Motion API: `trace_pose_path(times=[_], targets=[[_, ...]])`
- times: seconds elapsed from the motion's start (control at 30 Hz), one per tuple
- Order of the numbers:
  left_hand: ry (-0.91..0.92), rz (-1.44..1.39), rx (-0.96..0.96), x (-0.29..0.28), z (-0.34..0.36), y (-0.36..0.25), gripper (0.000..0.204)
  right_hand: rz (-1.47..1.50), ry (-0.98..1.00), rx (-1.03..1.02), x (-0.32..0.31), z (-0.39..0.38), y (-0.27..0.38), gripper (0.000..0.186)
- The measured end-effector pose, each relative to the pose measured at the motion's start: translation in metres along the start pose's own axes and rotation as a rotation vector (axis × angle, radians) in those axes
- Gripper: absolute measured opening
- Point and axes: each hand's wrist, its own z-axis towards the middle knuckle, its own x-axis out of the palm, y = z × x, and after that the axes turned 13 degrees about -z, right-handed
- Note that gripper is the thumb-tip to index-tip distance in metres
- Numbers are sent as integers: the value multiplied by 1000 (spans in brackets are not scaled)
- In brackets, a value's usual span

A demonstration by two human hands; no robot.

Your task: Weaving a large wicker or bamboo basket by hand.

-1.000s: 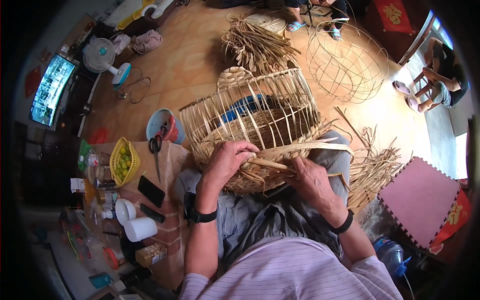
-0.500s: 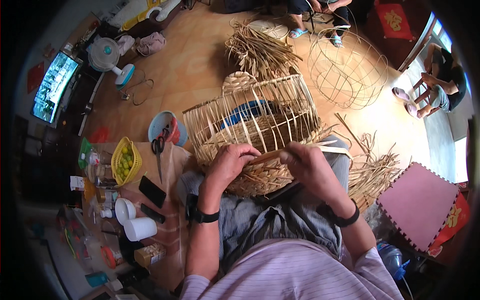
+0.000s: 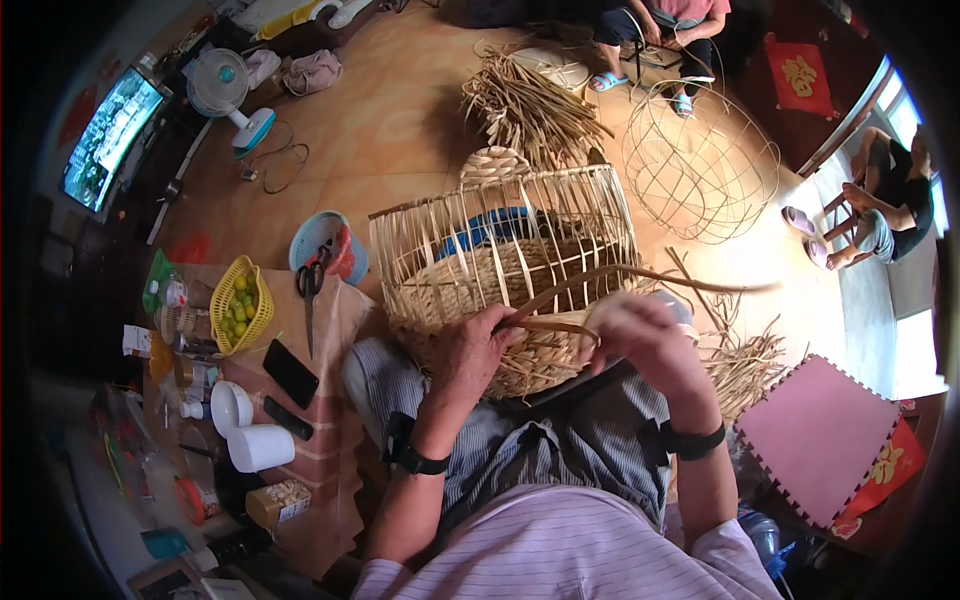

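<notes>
A half-woven basket (image 3: 510, 262) rests against my knees, its lower part braided and its upper stakes bare. My left hand (image 3: 472, 352) is closed at the basket's near edge, pinching a dried plant strip (image 3: 650, 272) between thumb and fingers. That brown strip arches to the right, above my right hand (image 3: 645, 345). A paler flat strip (image 3: 560, 324) runs from the left fingertips and curls beside the right fingers. Motion smears the right hand, so its grip on the paler strip is unclear. Something blue (image 3: 485, 230) shows inside the basket.
Dried stalks (image 3: 530, 108) lie beyond the basket, with a wire-like round frame (image 3: 700, 165) at far right. At left, a low table (image 3: 335, 400) holds scissors (image 3: 311, 290), a yellow fruit basket (image 3: 243, 305), a phone (image 3: 291, 372) and white cups (image 3: 260, 449). Two people sit farther off.
The brown strip now arches free above my right hand. My right hand has shifted slightly right and down and blurred; my left hand has moved slightly right and down.
</notes>
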Motion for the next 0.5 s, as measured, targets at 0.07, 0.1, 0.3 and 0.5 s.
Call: trace_pose_path(times=[0.07, 0.1, 0.3, 0.5], targets=[[8, 2, -11, 3, 2, 4, 25, -397, -112, 169, 20, 5, -20, 33], [4, 6, -15, 2, 1, 6, 25, -452, -127, 139, 41, 9, -3, 39], [-51, 53, 147, 11, 0, 18, 25, -162, -227, 72, 32, 66, -31, 26], [-95, 433, 223, 37, -21, -3, 81, -136, -278, -50, 24, 91, -26, 18]])
